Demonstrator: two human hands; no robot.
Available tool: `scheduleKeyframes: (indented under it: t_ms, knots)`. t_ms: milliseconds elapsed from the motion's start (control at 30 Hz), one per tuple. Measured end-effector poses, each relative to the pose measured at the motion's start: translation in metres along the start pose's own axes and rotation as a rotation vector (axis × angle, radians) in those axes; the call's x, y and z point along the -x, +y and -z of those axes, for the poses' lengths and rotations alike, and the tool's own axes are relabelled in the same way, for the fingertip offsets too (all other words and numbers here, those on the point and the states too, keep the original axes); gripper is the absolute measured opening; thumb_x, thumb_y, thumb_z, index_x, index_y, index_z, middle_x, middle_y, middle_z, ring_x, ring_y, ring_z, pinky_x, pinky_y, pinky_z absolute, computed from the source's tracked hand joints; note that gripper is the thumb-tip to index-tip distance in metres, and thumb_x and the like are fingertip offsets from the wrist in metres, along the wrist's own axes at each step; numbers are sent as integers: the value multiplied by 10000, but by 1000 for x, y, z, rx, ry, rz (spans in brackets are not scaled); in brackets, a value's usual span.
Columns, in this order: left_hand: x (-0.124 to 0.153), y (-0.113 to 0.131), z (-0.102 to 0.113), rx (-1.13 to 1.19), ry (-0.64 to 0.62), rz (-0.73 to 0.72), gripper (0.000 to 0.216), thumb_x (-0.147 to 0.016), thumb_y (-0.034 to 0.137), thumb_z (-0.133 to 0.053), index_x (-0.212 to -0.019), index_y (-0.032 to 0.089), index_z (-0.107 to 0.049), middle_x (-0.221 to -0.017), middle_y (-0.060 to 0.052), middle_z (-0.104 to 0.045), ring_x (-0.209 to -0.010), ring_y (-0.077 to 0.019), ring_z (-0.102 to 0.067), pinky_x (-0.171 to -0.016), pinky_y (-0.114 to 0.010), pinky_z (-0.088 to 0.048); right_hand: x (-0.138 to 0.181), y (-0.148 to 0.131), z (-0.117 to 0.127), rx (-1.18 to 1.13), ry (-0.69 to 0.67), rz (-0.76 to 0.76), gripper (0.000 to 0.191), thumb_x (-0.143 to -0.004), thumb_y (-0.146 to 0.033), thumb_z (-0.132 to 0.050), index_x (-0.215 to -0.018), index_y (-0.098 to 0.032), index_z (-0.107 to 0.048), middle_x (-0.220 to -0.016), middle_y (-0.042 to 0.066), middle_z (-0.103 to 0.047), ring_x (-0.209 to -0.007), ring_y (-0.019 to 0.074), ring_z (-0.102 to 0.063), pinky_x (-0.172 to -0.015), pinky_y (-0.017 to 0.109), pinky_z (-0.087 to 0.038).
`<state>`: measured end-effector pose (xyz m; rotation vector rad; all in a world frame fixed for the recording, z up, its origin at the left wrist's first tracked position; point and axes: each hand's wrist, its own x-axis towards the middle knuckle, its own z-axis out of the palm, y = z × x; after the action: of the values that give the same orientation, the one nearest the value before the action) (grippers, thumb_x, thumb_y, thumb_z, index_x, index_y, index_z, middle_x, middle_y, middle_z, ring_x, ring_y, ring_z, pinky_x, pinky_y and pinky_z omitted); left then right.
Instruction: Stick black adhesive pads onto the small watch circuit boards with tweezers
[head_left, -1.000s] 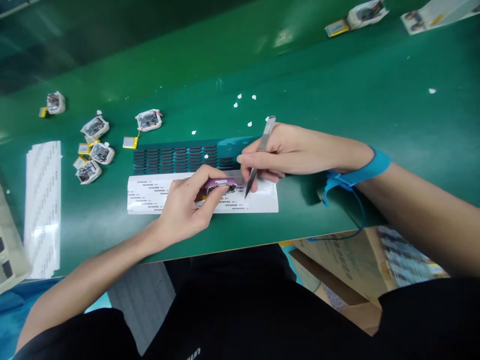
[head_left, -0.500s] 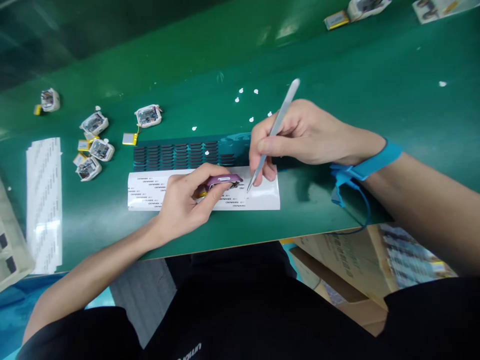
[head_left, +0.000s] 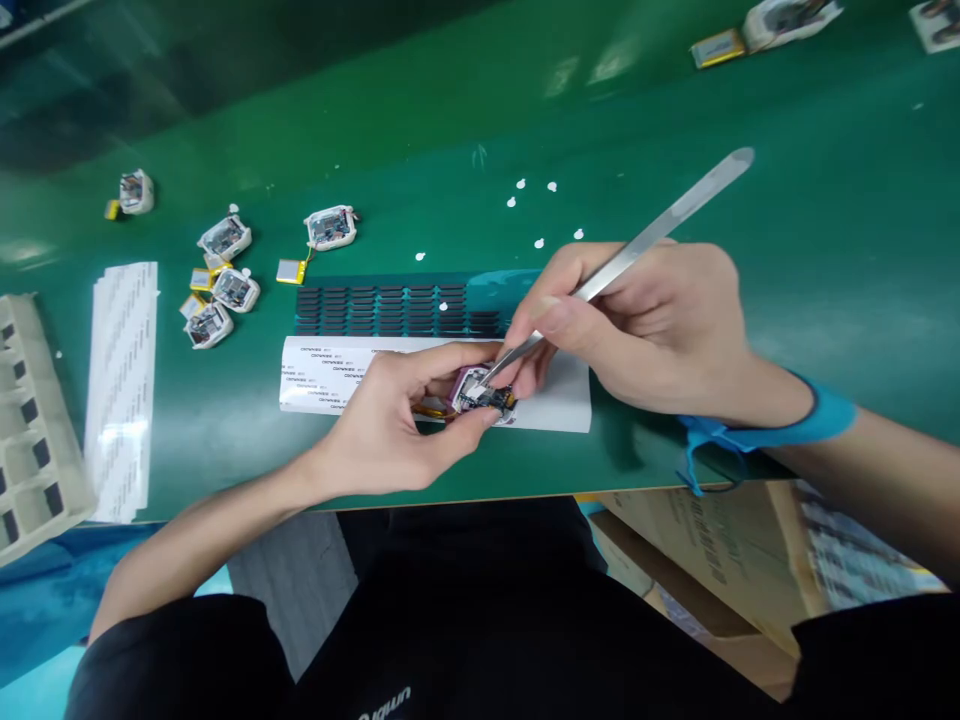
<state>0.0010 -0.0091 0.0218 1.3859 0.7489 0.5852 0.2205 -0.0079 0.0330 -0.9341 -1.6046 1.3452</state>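
Note:
My left hand (head_left: 394,420) is closed round a small purple device case (head_left: 474,390), open side up, showing a circuit board. My right hand (head_left: 637,320) pinches long metal tweezers (head_left: 645,238), whose tips touch the inside of the case. Both hands hover over a white printed strip (head_left: 322,372) on the green table (head_left: 825,220). Just behind the strip lies a sheet of small black pads (head_left: 390,308). A blue strap (head_left: 810,425) circles my right wrist.
Several small white devices (head_left: 225,270) with yellow batteries lie at the left, one more (head_left: 328,228) nearer the pad sheet. A white compartment tray (head_left: 30,430) and white sheets (head_left: 120,390) are at far left. Small white dots (head_left: 536,200) litter the table. A cardboard box (head_left: 750,560) sits under the edge.
My left hand has turned the purple case so its open side faces up. My right hand has moved the tweezers down from the white strip into the case.

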Motion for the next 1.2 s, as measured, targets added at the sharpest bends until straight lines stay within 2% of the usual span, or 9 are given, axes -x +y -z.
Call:
scheduleKeyframes:
  t_ms: [333,533,733,833,933,1000,1067,1133,1200]
  knots:
    - [1,-2,-3,51,-22,-21,225,-875,66,-700,-1097,57,-735,-877,-58,-738,-601,-84,-609,-563,-204,-532,0,5,1,-3,-35,7,212,-1122,-261,-651,-926,-202,-705,-788,-8,-770,-634,150,-760,-550,201,-642]
    - [1,-1,-3,46,-25,-6,217,-886,85,-670,-1093,76,-736,-852,-49,-725,-583,-90,-618,-567,-217,-530,1,5,1,36,-60,40,215,-1120,-156,-589,-934,-163,-697,-800,-17,-758,-671,104,-762,-617,131,-621]
    - [5,-4,-1,53,-35,84,207,-1007,192,-607,-1106,117,-773,-660,-17,-656,-508,-125,-643,-478,-226,-473,0,3,0,69,-56,66,203,-1132,-194,-601,-957,-158,-697,-799,-17,-759,-658,93,-750,-594,134,-608]
    - [5,-2,3,35,8,73,230,-1025,254,-651,-1152,130,-797,-598,-11,-649,-475,-132,-610,-450,-241,-421,-3,-3,11,26,111,118,249,-1131,-325,-666,-927,-194,-723,-799,-8,-760,-679,139,-755,-591,226,-635]
    - [2,0,10,48,131,27,283,-1022,349,-716,-1224,163,-782,-782,-49,-770,-568,-150,-678,-524,-260,-484,-7,-6,27,191,295,223,246,-1119,-355,-693,-933,-205,-751,-796,9,-743,-748,158,-756,-626,267,-612]
    - [-2,-1,13,73,204,-20,289,-1029,395,-718,-1210,171,-746,-970,-75,-813,-639,-158,-729,-614,-279,-552,-10,-3,36,445,176,265,234,-1130,-258,-643,-939,-191,-759,-862,19,-765,-790,142,-752,-677,263,-588]
    - [-5,-4,15,86,230,-52,251,-1051,401,-690,-1159,175,-680,-1025,-82,-819,-700,-168,-761,-693,-297,-587,-12,4,41,622,-22,295,281,-1143,-216,-595,-919,-183,-761,-963,25,-792,-822,144,-752,-724,278,-574]
    - [-7,-10,15,56,224,-79,208,-1073,390,-655,-1111,192,-602,-1029,-87,-824,-833,-193,-793,-791,-320,-601,-14,11,44,685,-148,303,332,-1159,-233,-566,-903,-177,-769,-1018,30,-798,-845,164,-753,-746,301,-566]
    - [-8,-16,15,-52,212,-121,177,-1093,374,-614,-1105,208,-553,-1105,-106,-823,-1008,-218,-794,-908,-361,-591,-15,15,45,694,-190,273,351,-1168,-251,-551,-915,-175,-781,-1040,31,-800,-852,175,-755,-764,310,-570]
